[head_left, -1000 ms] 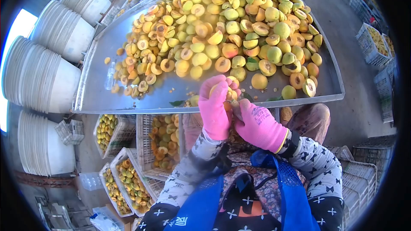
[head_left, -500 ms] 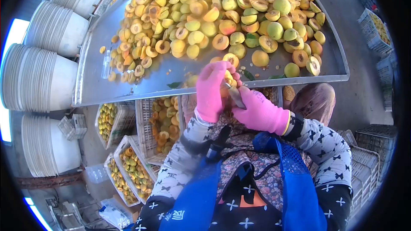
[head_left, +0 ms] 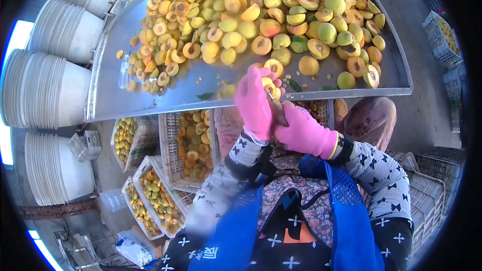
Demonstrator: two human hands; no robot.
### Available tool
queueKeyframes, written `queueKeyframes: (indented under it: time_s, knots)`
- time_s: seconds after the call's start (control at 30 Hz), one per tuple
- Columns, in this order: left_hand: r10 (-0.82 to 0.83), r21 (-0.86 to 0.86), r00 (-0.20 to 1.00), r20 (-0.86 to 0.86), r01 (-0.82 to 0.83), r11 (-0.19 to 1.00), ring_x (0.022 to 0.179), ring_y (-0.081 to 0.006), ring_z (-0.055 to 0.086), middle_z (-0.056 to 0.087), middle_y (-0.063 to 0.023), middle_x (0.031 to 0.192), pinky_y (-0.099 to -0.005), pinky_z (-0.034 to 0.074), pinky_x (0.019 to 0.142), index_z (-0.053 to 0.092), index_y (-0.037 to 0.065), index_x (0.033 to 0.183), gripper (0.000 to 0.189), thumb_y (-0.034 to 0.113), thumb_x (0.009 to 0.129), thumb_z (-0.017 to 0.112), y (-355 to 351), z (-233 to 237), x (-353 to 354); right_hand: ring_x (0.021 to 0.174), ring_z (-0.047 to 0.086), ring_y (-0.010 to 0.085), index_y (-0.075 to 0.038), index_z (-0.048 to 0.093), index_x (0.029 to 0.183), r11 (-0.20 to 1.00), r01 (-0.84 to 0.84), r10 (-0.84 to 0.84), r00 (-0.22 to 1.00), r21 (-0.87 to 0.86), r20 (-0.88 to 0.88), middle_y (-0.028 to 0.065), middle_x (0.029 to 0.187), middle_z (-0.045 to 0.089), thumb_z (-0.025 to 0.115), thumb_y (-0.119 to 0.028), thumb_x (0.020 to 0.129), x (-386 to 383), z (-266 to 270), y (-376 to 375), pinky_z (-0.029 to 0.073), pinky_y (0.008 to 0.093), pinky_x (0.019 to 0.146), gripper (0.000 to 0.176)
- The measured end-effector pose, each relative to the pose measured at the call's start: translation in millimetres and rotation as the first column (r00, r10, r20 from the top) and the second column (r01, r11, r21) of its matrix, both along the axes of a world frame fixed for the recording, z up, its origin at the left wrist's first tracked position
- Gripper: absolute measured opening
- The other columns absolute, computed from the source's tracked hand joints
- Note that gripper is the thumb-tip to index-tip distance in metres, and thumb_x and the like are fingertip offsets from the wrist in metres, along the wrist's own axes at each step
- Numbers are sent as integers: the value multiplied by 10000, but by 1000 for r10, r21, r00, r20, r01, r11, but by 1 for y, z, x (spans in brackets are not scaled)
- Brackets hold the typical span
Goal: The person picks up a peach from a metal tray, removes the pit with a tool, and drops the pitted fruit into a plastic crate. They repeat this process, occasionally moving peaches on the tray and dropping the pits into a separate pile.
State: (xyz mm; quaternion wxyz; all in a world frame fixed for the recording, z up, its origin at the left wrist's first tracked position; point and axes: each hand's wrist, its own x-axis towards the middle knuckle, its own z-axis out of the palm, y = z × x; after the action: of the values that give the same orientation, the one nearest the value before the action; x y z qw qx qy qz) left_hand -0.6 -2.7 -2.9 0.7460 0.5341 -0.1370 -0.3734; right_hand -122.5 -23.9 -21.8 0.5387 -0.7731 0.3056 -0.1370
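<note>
My left hand (head_left: pixel 255 103), in a pink glove, is closed around a cut yellow peach (head_left: pixel 272 88) just in front of the table's near edge. In a matching glove, my right hand (head_left: pixel 307 133) grips a short-handled tool (head_left: pixel 277 111) with a thin metal end. That metal end touches the flesh of the peach; its exact shape is partly hidden by the fingers. Beyond both hands, a large heap of whole and halved peaches (head_left: pixel 231 40) covers much of the metal table (head_left: pixel 165 103). One peach half (head_left: pixel 273 67) lies close to my left fingertips.
Below the table edge stand plastic crates, one with peach halves (head_left: pixel 193 140) and another with yellow fruit (head_left: pixel 159 198). Stacked white tubs (head_left: pixel 75 95) line the left side. Crates (head_left: pixel 427 195) are piled at right. A clear bottle (head_left: pixel 124 73) lies on the table's left.
My left hand has tilted and shifted slightly to the right, still around the peach. The tool's metal end stays against the fruit. The view has shifted a little.
</note>
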Motion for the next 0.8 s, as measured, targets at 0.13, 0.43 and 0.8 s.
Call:
queueKeyframes:
  time_s: [0.13, 0.43, 0.8]
  knots:
    - [-288, 4, 956, -50, 289, 957, 720, -187, 634, 660, -92, 833, -315, 550, 667, 648, 0, 968, 408, 386, 1020, 526, 0, -9, 19, 818, 623, 448, 35, 518, 1050, 997, 5, 0, 997, -72, 72, 231, 836, 631, 652, -148, 810, -8, -7, -1, 484, 488, 687, 330]
    - [-38, -30, 999, -33, 37, 999, 702, -162, 650, 671, -77, 879, -281, 551, 610, 640, 24, 992, 320, 338, 1008, 578, -10, -27, 6, 661, 624, 233, -8, 536, 1071, 995, -15, -5, 981, 101, 195, 112, 751, 617, 676, -180, 822, 3, -18, -3, 501, 376, 598, 333]
    - [-194, -7, 981, -26, 194, 981, 755, -132, 622, 648, -53, 862, -263, 518, 682, 626, 2, 1036, 215, 204, 963, 637, -2, -34, 30, 768, 646, 447, 56, 496, 1120, 822, -275, 146, 948, -499, -283, 280, 870, 646, 645, -209, 836, 5, 0, -13, 505, 520, 667, 416]
